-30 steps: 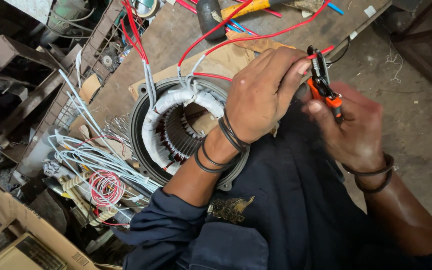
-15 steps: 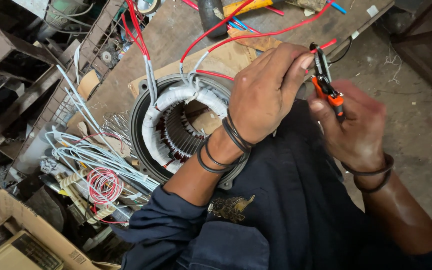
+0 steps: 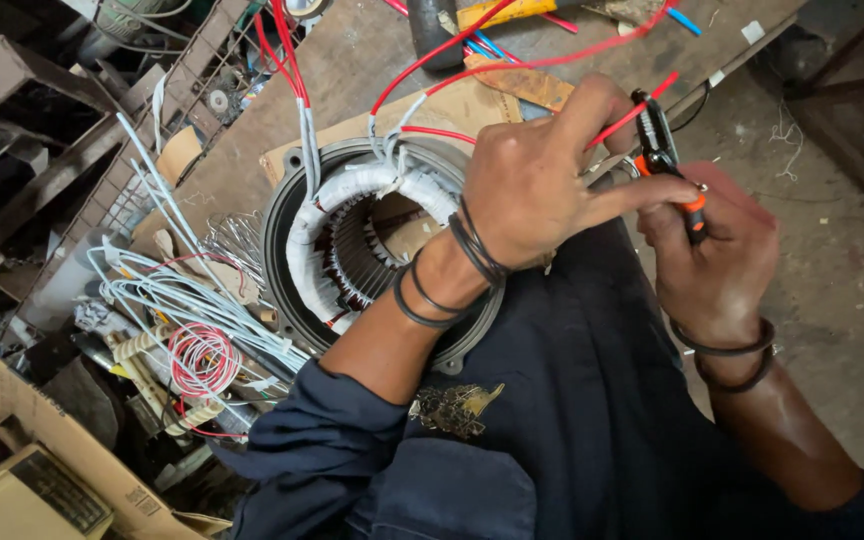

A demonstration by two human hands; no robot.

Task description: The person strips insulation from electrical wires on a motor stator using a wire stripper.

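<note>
A motor stator (image 3: 352, 250) with white-taped windings and red lead wires lies on a wooden bench in front of me. My left hand (image 3: 537, 175) reaches over its right rim and pinches a red wire (image 3: 617, 120) between thumb and fingers. My right hand (image 3: 712, 255) grips small orange-handled pliers (image 3: 664, 160), whose dark jaws sit on that same red wire just right of my left fingertips. Dark bands circle both wrists. Dark blue sleeves and clothing fill the lower middle.
White sleeved wires (image 3: 182, 300) and a small red wire coil (image 3: 202, 358) lie left of the stator. Cardboard boxes (image 3: 42, 470) sit at lower left. Metal scrap and a grate (image 3: 102, 200) fill the left side. A concrete floor (image 3: 832, 200) lies at right.
Both hands stay on the red wire and pliers. The pliers' jaws have shifted slightly along the wire toward my left fingers; my head has moved a little.
</note>
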